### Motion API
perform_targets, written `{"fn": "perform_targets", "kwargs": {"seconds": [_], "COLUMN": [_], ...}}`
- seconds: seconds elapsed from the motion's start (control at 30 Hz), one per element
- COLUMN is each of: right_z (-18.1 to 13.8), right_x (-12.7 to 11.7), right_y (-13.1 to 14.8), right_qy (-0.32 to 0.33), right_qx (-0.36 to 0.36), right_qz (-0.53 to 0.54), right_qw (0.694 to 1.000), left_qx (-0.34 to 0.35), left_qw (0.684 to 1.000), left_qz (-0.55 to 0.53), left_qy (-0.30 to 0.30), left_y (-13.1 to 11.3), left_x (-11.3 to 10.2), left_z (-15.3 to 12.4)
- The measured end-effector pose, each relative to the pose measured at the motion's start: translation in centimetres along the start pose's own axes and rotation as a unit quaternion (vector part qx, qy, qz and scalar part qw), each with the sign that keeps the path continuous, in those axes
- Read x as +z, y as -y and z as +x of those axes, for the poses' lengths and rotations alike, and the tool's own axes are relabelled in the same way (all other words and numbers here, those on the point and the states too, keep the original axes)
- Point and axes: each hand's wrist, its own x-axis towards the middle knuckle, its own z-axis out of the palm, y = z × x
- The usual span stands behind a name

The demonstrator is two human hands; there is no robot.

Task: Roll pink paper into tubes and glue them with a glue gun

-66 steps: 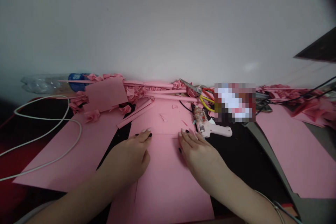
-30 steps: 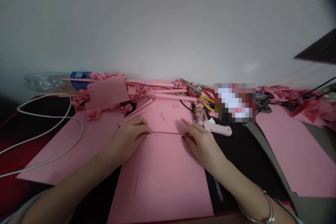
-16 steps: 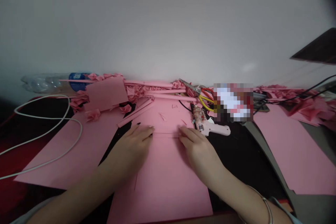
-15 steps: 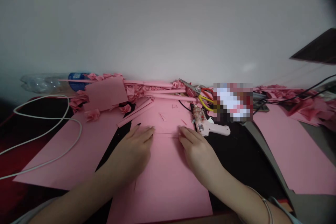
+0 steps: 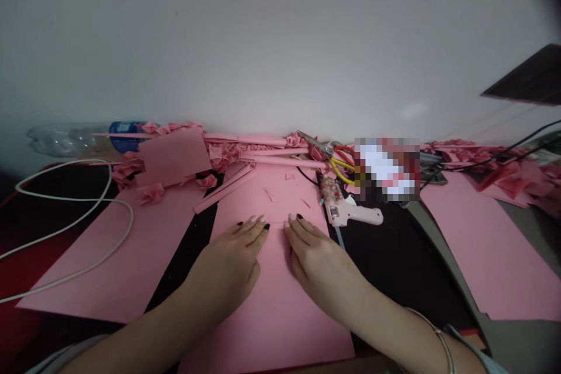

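Note:
A pink paper sheet [image 5: 280, 304] lies lengthwise in front of me, with a crosswise edge or fold line near my fingertips. My left hand [image 5: 236, 257] rests on its left side, fingers stretched out flat. From the right, my right hand [image 5: 318, 257] lies on the same sheet, its fingers extended too. The fingertips of both hands are close to the line, a small gap apart. Beyond them, thin paper scraps [image 5: 269, 194] are scattered on pink paper. Just right of the paper is a pale pink glue gun [image 5: 350, 210].
Yellow-handled scissors [image 5: 342, 170] lean among rolled paper sticks [image 5: 280, 160] and folded paper flowers [image 5: 223, 155] along the wall. More pink sheets lie left [image 5: 109, 257] and right [image 5: 495, 245]. A white cable [image 5: 131, 228] loops at left, near a plastic bottle [image 5: 70, 139].
Both hands have moved inward, narrowing the gap between them. Their fingers have gone from bent at the paper's edge to lying flat along the line.

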Motion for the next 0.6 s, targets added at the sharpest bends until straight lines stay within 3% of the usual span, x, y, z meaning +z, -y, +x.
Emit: {"fn": "perform_targets", "kwargs": {"seconds": [0.23, 0.4, 0.6], "right_z": [-1.0, -0.5, 0.1], "right_x": [-0.2, 0.0, 0.3], "right_y": [-2.2, -2.5, -2.9], "right_qy": [-0.02, -0.086, -0.123], "right_qx": [0.015, 0.029, 0.089], "right_qz": [-0.024, 0.024, 0.157], "right_qw": [0.999, 0.996, 0.976], "left_qx": [-0.079, -0.062, -0.04], "left_qw": [0.996, 0.995, 0.995], "left_qz": [0.021, 0.028, 0.005], "left_qy": [-0.02, -0.071, -0.087], "left_y": [0.6, 0.8, 1.7], "left_x": [-1.1, -1.9, -1.6], "left_z": [-0.7, -0.2, 0.1]}}
